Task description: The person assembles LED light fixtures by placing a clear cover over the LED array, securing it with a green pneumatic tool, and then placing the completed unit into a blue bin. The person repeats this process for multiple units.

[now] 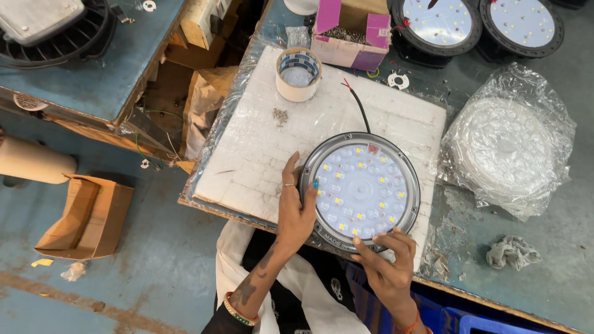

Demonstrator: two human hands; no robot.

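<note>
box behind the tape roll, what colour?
Purple-pink cardboard box, flaps open, past the tape roll. Head view shows it best.

Round lamp (361,190): dull grey metal rim around a smooth, glossy white face. White foam slab (260,148) beneath it — matt, grainy, scuffed. Tape roll (298,74): pale, matt paper-like band. Clear plastic bag (510,145) — crinkled, shiny film over stacked translucent discs. Grey rag (511,251): soft crumpled cloth. Cardboard box (86,216) on the floor: brown, matt. Table (557,272): painted blue-green, worn and scratched. Left hand (296,210) and right hand (387,263) bare on the rim
</note>
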